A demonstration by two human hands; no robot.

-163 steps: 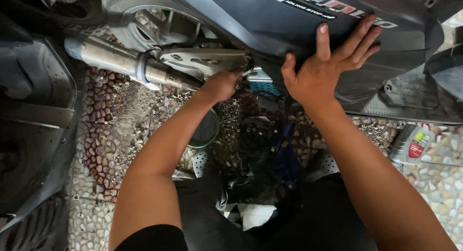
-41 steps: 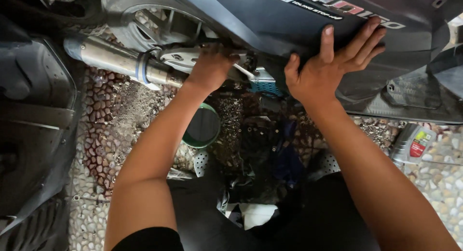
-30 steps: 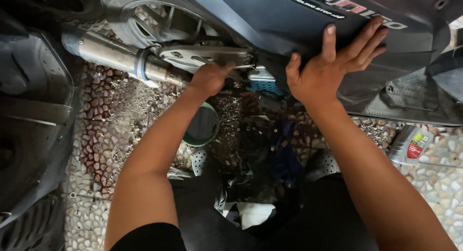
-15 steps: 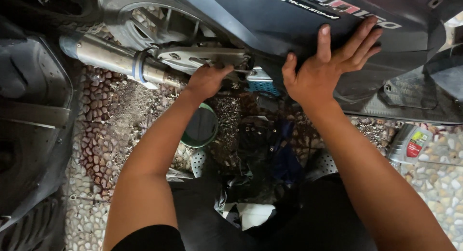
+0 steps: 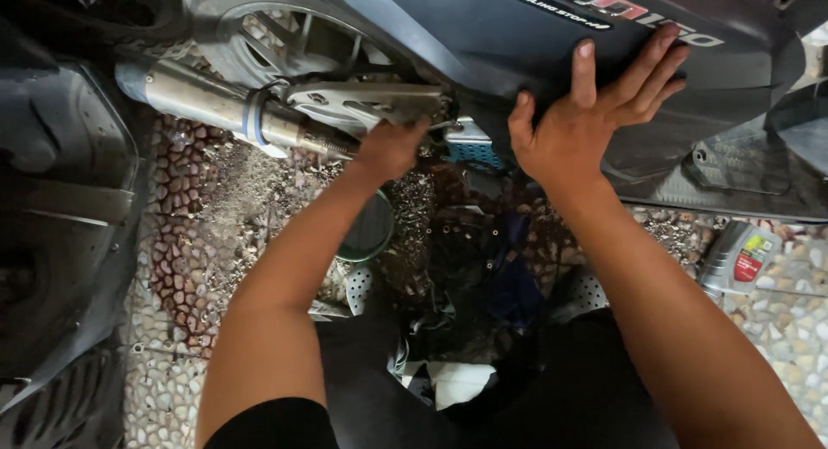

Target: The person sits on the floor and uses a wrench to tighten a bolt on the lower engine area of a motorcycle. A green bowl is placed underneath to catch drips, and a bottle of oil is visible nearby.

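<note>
Dark glossy scooter panel being braced.
Right hand is being pressed flat, fingers spread; left hand grip underneath cannot be told.

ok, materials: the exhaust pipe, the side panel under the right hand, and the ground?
Exhaust pipe: looks like brushed metal, grey sheen along its length, with a blue band. Side panel under the right hand: probably moulded plastic, dark with a smooth semi-gloss glare. Ground: small rounded pebbles set in mortar, reddish and pale, dusted with grit.
</note>
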